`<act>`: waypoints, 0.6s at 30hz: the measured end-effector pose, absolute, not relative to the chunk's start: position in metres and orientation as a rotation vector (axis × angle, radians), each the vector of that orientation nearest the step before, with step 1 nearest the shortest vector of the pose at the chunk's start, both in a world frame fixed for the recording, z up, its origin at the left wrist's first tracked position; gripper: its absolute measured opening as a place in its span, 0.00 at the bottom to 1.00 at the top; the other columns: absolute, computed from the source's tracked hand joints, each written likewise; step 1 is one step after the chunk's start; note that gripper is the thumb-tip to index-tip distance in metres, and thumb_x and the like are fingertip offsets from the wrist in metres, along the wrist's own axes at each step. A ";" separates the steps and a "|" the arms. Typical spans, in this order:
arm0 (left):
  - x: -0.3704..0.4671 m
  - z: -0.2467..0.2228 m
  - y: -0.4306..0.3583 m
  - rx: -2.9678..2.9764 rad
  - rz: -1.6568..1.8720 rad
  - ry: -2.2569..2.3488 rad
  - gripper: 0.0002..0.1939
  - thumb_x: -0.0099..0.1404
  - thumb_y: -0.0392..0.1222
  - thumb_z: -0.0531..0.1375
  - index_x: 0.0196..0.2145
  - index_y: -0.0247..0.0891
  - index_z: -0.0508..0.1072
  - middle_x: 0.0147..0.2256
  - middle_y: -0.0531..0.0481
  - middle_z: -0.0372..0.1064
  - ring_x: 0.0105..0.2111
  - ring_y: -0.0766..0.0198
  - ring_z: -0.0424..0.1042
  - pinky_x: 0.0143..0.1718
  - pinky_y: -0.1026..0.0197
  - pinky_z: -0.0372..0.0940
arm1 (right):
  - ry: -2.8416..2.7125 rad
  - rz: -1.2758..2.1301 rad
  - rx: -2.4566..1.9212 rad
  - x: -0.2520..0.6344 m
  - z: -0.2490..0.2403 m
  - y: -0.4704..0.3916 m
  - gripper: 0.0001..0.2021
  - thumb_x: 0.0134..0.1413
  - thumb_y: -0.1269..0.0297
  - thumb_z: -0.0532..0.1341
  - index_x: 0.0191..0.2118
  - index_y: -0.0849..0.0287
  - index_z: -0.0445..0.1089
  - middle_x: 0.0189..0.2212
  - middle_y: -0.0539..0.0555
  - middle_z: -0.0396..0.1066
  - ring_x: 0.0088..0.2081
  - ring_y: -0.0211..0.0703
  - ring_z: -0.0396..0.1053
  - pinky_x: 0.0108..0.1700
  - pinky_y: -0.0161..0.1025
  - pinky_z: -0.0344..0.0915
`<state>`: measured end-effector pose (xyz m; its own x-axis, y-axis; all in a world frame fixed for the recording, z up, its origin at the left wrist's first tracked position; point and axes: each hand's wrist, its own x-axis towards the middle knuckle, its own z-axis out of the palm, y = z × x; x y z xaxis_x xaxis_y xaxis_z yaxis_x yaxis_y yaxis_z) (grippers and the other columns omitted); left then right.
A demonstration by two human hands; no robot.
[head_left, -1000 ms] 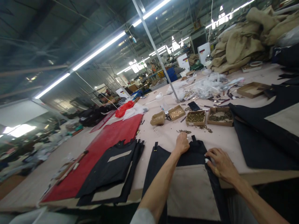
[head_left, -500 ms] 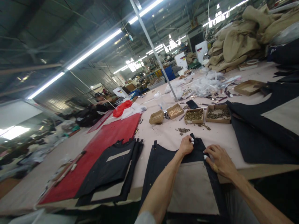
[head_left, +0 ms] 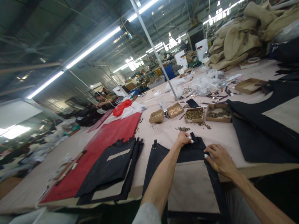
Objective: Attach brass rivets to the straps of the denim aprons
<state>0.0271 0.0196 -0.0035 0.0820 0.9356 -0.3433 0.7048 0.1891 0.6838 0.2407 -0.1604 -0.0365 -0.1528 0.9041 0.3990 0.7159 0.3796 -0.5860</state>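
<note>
While the work in hand appears to be positioning or handling the top corner of the dark fabric garment piece with a beige rectangular panel [head_left: 191, 156], the piece lies across the near edge of the pale pink-covered counter [head_left: 235, 152], its lower part nearest the person. At its far end, the left hand [head_left: 184, 138] has its white-tipped fingers bunched together just beside the short black fabric tab [head_left: 192, 136]; whether they clamp the cloth cannot be told. The right hand [head_left: 220, 159] is curled at the piece's right edge, thumb and forefinger slightly apart; a grip on the edge is unclear. Handling so narrow a tab probably calls for a steady corner and fine fingertip control. Beyond lie loose small metal pieces [head_left: 183, 129] and open cardboard boxes [head_left: 194, 120], with stacked dark garment pieces [head_left: 105, 165] to the left.
</note>
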 end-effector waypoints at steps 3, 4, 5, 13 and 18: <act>0.025 0.002 0.020 1.487 0.391 1.534 0.15 0.40 0.29 0.74 0.22 0.35 0.71 0.20 0.55 0.68 0.21 0.68 0.66 0.25 0.64 0.61 | -1.919 0.327 -1.399 0.241 -0.035 -0.160 0.14 0.62 0.63 0.58 0.51 0.49 0.74 0.50 0.57 0.73 0.52 0.55 0.67 0.53 0.51 0.64; 0.024 0.004 0.020 1.469 0.381 1.503 0.16 0.41 0.31 0.75 0.22 0.35 0.70 0.20 0.54 0.68 0.22 0.67 0.67 0.25 0.64 0.61 | -1.918 0.328 -1.402 0.241 -0.035 -0.160 0.14 0.62 0.63 0.58 0.51 0.49 0.74 0.50 0.57 0.73 0.52 0.55 0.67 0.53 0.51 0.64; 0.024 0.006 0.020 1.465 0.366 1.483 0.18 0.41 0.34 0.76 0.22 0.35 0.70 0.20 0.53 0.68 0.22 0.67 0.68 0.25 0.64 0.62 | -1.919 0.332 -1.404 0.241 -0.034 -0.160 0.14 0.62 0.63 0.58 0.51 0.49 0.74 0.50 0.57 0.73 0.52 0.55 0.67 0.52 0.51 0.64; 0.035 0.021 0.029 1.705 0.085 1.662 0.26 0.32 0.46 0.82 0.21 0.36 0.71 0.16 0.55 0.67 0.20 0.66 0.67 0.23 0.65 0.61 | -1.935 0.377 -1.431 0.242 -0.042 -0.156 0.13 0.62 0.62 0.59 0.51 0.49 0.73 0.51 0.57 0.72 0.52 0.56 0.66 0.53 0.53 0.64; 0.041 0.020 0.040 1.817 -0.107 1.666 0.25 0.34 0.50 0.81 0.19 0.37 0.71 0.13 0.57 0.63 0.20 0.64 0.68 0.25 0.64 0.62 | -1.931 0.384 -1.455 0.241 -0.049 -0.154 0.15 0.61 0.61 0.60 0.52 0.47 0.73 0.52 0.57 0.72 0.54 0.57 0.66 0.54 0.54 0.64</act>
<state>0.0412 0.0402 0.0200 0.1844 0.8586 -0.4783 0.9127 0.0309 0.4074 0.2409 -0.1538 -0.0487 -0.1441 0.9297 0.3388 0.7291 0.3312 -0.5989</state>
